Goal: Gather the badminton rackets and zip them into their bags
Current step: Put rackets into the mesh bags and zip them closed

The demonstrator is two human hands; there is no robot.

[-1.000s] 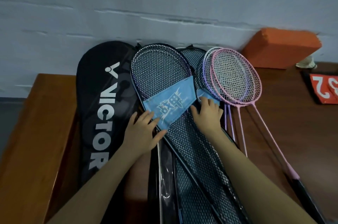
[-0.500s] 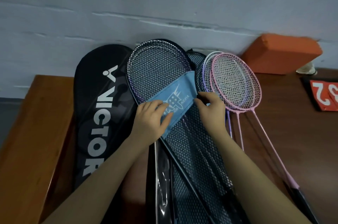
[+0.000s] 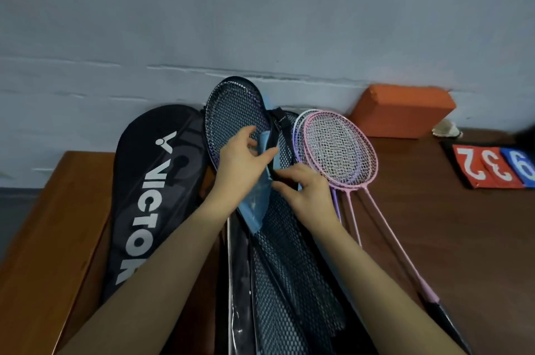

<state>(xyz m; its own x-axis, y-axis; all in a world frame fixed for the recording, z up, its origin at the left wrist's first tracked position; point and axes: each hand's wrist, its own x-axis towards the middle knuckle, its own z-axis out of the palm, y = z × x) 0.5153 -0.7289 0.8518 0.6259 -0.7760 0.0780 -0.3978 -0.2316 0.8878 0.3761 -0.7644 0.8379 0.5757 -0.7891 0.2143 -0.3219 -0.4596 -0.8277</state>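
Pale blue wall (image 3: 260,21) backs a dark wooden counter (image 3: 463,239), its lighter left edge (image 3: 43,239) running toward the viewer. Against the wall leans a black VICTOR racket bag (image 3: 150,195); just beside it, a black mesh racket bag (image 3: 278,253) with a light-blue panel (image 3: 254,210) stands tilted up. Two pink and lilac rackets (image 3: 338,149) lie to its right, heads near an orange block (image 3: 402,110), with bare counter beyond toward red-and-blue number cards (image 3: 498,166). A person's left hand (image 3: 240,166) curls onto the mesh bag's head; the right hand (image 3: 309,189) pinches its dark edge strip, the two hands close together.
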